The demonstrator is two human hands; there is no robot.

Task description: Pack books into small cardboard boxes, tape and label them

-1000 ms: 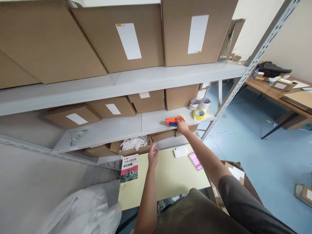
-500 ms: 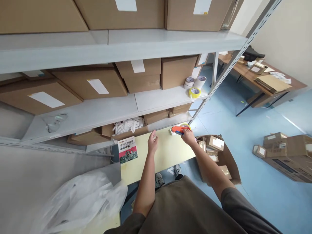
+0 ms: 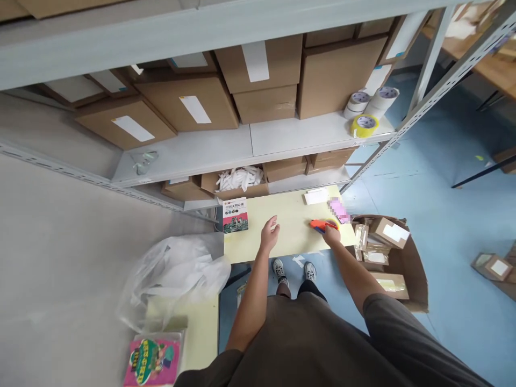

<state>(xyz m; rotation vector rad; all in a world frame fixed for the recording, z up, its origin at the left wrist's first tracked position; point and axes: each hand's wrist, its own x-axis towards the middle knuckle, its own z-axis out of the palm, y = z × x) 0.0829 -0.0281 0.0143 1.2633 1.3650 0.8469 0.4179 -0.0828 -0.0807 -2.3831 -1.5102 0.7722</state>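
Observation:
My right hand (image 3: 332, 235) grips an orange tape dispenser (image 3: 318, 224) with a blue part and a yellow roll, held over the right side of the pale yellow table (image 3: 288, 212). Over the middle of the same table is my left hand (image 3: 269, 235), fingers apart and holding nothing. A book (image 3: 236, 216) with a white and red cover lies at the table's left end. Beyond the dispenser are a white flat box or stack of paper (image 3: 316, 196) and a pink, blurred-out item (image 3: 339, 210).
Grey shelving (image 3: 193, 146) with cardboard boxes rises behind the table; tape rolls (image 3: 365, 126) stand on it. A large carton (image 3: 417, 269) of small boxes sits on the floor at right. At left are a clear plastic bag (image 3: 181, 274) and a pink book (image 3: 155, 359).
The view has shifted, so the shelves sit differently in it. My right hand has drawn the tape dispenser back from the table's far edge, nearer to me. My left hand stays open.

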